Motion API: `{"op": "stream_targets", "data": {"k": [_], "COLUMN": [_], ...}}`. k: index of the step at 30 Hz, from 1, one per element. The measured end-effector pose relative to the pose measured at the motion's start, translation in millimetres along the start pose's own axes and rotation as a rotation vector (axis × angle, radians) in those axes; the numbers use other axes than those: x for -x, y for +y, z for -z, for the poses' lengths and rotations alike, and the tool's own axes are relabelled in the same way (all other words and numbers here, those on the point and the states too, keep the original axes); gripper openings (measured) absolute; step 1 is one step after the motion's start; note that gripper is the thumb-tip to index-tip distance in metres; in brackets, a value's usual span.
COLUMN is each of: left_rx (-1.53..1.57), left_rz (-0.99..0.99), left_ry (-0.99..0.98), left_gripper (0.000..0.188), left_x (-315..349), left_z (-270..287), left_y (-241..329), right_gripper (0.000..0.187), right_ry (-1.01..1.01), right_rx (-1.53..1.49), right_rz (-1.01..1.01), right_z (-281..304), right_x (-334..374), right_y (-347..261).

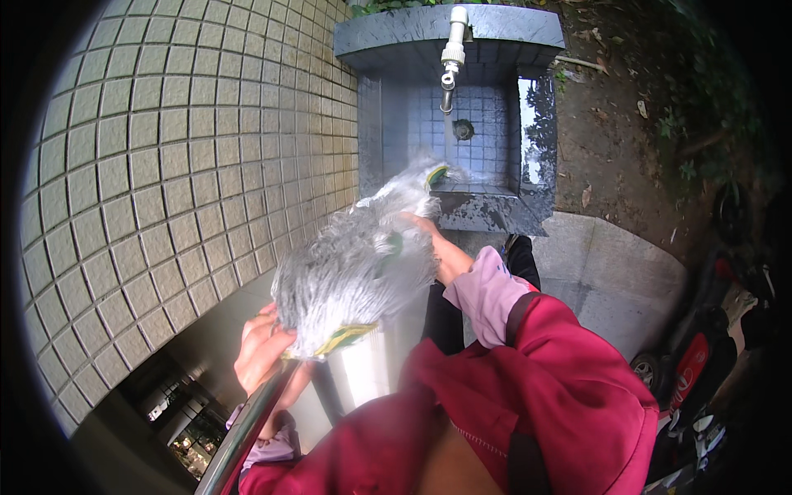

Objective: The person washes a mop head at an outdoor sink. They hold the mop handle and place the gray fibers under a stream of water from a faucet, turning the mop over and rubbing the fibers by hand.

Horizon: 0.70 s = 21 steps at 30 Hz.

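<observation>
Grey mop head (355, 272), long axis diagonal, toward sink (495, 213)

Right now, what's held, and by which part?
A grey-white stringy mop head: the left hand grips its near-left corner, beside the yellow-green edging. The right hand touches its right side; whether it grips can't be told.

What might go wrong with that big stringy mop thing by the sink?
Water from the tap might splash off the mop head onto the lilac cuff by the right hand. The end in the left hand is outside the sink, so drips could miss it.
</observation>
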<state>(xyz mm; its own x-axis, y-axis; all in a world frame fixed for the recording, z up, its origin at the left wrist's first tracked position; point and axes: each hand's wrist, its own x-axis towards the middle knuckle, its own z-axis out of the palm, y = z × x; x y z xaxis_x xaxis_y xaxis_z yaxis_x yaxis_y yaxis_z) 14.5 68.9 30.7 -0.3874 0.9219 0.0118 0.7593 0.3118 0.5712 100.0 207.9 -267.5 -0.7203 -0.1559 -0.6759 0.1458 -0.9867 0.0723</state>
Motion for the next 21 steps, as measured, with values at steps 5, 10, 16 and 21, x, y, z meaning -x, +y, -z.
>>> {"op": "stream_targets", "data": {"k": [5, 10, 16, 21], "left_rx": [-0.003, -0.015, -0.011, -0.004], "left_rz": [0.228, 0.216, 0.133, 0.01], "left_ry": [0.061, 0.029, -0.019, -0.049], "left_gripper": [0.039, 0.038, 0.038, 0.035], "left_x": [8.5, 10.9, -0.7, -1.6], "left_z": [16.5, -5.4, 4.1, 11.6], "left_y": [18.2, 3.9, 0.4, -2.6], "right_gripper": [0.029, 0.036, 0.041, 0.038], "right_ry": [0.069, 0.032, 0.039, 0.096], "right_rx": [0.155, 0.175, 0.056, 0.135], "right_rz": [0.006, 0.01, 0.002, 0.046], "right_z": [-39.5, -18.6, -13.5, 37.1], "right_x": [21.8, 1.2, 2.6, -37.0], "right_y": [-13.6, -16.3, -6.0, 35.4]}}
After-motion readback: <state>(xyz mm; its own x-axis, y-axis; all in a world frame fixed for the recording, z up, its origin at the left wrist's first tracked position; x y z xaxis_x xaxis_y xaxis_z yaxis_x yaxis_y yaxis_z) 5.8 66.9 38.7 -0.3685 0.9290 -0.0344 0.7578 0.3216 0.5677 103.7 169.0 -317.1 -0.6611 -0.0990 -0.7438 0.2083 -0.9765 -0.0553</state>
